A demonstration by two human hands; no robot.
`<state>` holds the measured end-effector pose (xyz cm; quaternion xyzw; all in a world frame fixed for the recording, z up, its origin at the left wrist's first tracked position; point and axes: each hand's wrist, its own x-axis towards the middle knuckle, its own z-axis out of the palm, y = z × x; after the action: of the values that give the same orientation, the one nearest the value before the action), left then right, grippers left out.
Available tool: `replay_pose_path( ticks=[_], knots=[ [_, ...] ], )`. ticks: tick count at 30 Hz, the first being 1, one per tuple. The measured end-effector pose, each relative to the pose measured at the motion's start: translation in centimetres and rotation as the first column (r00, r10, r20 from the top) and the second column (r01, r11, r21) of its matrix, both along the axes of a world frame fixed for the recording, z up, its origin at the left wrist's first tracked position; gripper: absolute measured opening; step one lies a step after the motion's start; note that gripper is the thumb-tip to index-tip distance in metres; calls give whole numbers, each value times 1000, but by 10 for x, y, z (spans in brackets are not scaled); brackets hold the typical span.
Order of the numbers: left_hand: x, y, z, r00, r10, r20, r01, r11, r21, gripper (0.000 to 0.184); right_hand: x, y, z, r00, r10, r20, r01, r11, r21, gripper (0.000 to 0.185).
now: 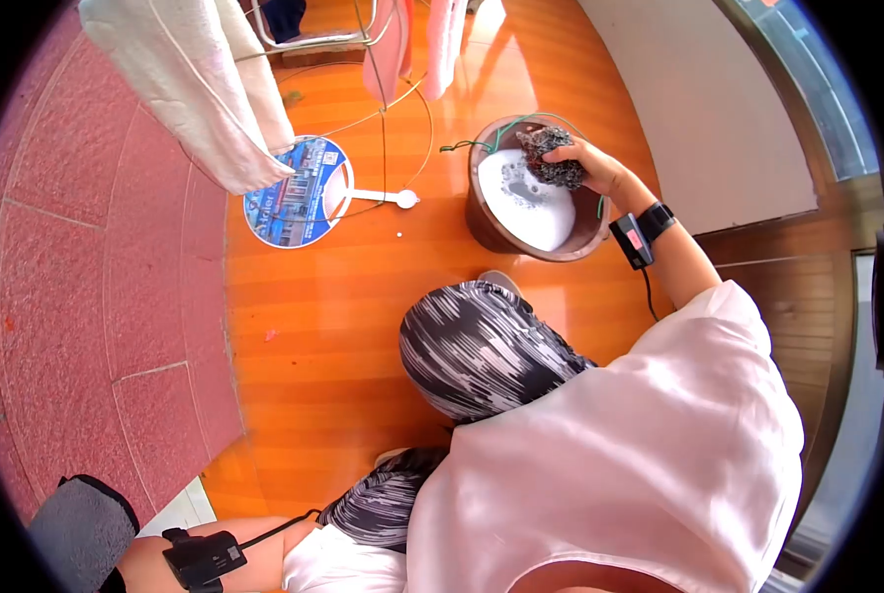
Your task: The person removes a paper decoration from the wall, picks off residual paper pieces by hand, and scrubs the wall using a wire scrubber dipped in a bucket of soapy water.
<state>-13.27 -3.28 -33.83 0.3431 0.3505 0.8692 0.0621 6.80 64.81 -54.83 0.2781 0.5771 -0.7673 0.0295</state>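
Above a brown bucket (pixel 479 212), my right hand (pixel 592 163) grips a crumpled dark grey mottled cloth (pixel 553 158). The bucket holds white foamy water (pixel 526 203), and the cloth is over its far right part. My left forearm (pixel 264 544) reaches to the lower left edge. A grey fabric piece with a dark edge (pixel 81 534) covers the end of that arm, so the fingers of my left hand are hidden.
A round blue printed fan (pixel 299 203) with a white handle lies on the orange wood floor (pixel 313 366). White cloth (pixel 190 74) and pink cloth (pixel 391 49) hang near a wire frame. A red tiled wall (pixel 76 257) stands at left, a white wall (pixel 709 119) at right.
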Motion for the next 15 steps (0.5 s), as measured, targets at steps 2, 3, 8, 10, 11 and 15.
replay_pose_path(
  ticks=[2, 3, 8, 10, 11, 15],
  knots=[
    [-6, 0, -5, 1000, 7, 19, -7, 1000, 1, 33, 19, 22, -37, 975, 20, 219, -88, 947, 309, 37],
    [-6, 0, -6, 1000, 9, 30, -9, 1000, 2, 33, 25, 30, -62, 929, 38, 368, -282, 718, 637, 42],
    [-10, 5, -11, 998, 32, 60, -31, 999, -8, 33, 21, 1, -121, 758, 212, 617, -619, -67, 783, 42],
    [-12, 6, -10, 997, 51, 54, -50, 999, -13, 33, 10, 2, -127, 662, 185, 726, -701, -187, 688, 34],
    [-5, 10, -8, 997, 61, 44, -60, 998, -19, 34, 5, 11, -136, 747, 97, 657, -636, -183, 750, 33],
    [-9, 9, -6, 997, 66, 46, -65, 997, -30, 34, -5, 15, -120, 788, 6, 615, -607, -158, 779, 30]
  ],
)
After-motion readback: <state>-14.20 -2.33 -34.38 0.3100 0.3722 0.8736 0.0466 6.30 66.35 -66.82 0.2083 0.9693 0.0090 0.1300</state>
